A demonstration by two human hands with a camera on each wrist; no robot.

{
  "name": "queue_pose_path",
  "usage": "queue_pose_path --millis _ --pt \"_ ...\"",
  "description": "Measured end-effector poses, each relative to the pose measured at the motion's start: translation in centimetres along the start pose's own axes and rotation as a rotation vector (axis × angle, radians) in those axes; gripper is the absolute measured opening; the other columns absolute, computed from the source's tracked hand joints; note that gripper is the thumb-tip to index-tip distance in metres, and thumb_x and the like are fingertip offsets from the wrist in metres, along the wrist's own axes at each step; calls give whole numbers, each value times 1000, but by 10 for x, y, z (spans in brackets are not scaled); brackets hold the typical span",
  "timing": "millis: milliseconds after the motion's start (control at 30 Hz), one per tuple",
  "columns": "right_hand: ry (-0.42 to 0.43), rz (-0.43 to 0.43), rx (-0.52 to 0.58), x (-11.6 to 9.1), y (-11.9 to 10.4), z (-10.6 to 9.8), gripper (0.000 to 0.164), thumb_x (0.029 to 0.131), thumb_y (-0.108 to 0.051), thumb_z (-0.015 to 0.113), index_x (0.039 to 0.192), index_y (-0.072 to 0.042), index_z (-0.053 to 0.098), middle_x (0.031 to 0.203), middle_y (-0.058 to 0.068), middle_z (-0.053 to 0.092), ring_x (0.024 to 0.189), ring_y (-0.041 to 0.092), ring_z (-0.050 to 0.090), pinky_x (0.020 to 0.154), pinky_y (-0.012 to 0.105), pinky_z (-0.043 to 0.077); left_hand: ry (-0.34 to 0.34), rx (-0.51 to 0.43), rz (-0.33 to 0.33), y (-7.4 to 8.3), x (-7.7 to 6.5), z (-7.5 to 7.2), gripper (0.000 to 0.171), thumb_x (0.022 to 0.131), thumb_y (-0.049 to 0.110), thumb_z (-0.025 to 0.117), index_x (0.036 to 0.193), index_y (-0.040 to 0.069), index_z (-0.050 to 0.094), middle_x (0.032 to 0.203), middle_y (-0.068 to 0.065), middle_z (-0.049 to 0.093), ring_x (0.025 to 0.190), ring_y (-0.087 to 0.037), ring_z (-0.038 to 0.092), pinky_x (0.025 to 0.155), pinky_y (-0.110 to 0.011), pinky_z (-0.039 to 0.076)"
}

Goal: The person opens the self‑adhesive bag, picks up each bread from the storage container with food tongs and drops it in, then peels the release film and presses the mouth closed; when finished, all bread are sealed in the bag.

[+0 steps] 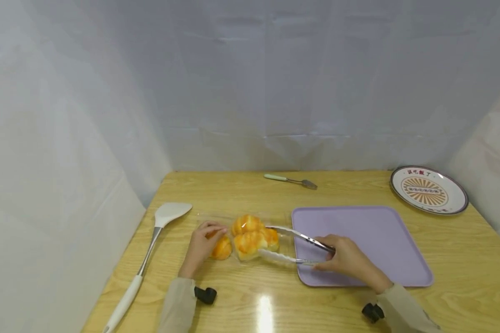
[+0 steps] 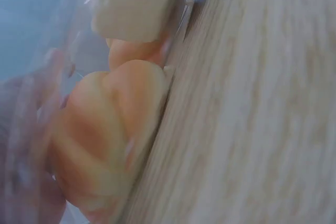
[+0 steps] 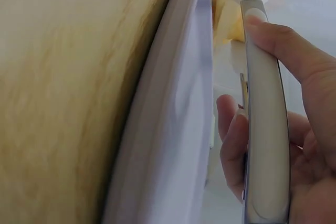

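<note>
On the plate (image 1: 429, 190) at the right of the head view, red characters (image 1: 418, 172) along the upper rim seem to read 吃飯了 after a first, unclear one; the red lettering (image 1: 436, 210) at its lower rim is too small to read.

Head view: illumination is moderate, diffuse and even. A white glare streak lies on the surface (image 1: 233, 300) at 6 o'clock. The backdrop (image 1: 216, 92) is brighter at 9 o'clock, greyer toward 12. Small highlights mark the plastic wrapping (image 1: 285, 219). The lower arm of the tongs (image 1: 306, 238) renders soft.

Left wrist view: dim, hazy, low contrast; fingers (image 2: 47, 200) at 8 o'clock are blurred.

Right wrist view: dark shadow borders the 9 o'clock edge of the tray (image 3: 173, 108); the 1 o'clock background is out of focus.
</note>
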State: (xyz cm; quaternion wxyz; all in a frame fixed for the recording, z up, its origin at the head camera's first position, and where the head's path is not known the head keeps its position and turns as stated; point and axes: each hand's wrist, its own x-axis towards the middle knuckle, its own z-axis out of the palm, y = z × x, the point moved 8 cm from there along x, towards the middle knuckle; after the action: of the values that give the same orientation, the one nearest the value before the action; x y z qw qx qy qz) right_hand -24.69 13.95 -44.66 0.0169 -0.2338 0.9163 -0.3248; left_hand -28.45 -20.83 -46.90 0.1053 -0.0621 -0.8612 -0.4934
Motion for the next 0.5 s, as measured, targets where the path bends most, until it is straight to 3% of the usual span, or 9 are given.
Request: queue_pose_path --millis 200,333,500 --pt "-57 61 88 -1 7 7 74 67 -36 89 122 6 64 107 17 70 57 0 41 50 19 43 26 11 38 -1 -1 -1 18 93 18 67 99 3 77 105 -10 66 100 -19 62 93 -36 54" --pt "-32 8 11 2 -1 5 69 65 -33 90 120 3 67 90 8 68 61 0 42 53 18 41 3 5 37 0 0 0 20 92 18 68 100 1 76 108 -12 66 104 -26 61 96 -44 52" --pt "16 -69 -120 2 -15 0 72 63 -31 91 120 5 65 83 3 64 61 -3 42 55 18 41 -32 6 1 -1 1 2 22 91 19 69 101 1 76 111 -14 65 110 -31 59 100 -49 49"
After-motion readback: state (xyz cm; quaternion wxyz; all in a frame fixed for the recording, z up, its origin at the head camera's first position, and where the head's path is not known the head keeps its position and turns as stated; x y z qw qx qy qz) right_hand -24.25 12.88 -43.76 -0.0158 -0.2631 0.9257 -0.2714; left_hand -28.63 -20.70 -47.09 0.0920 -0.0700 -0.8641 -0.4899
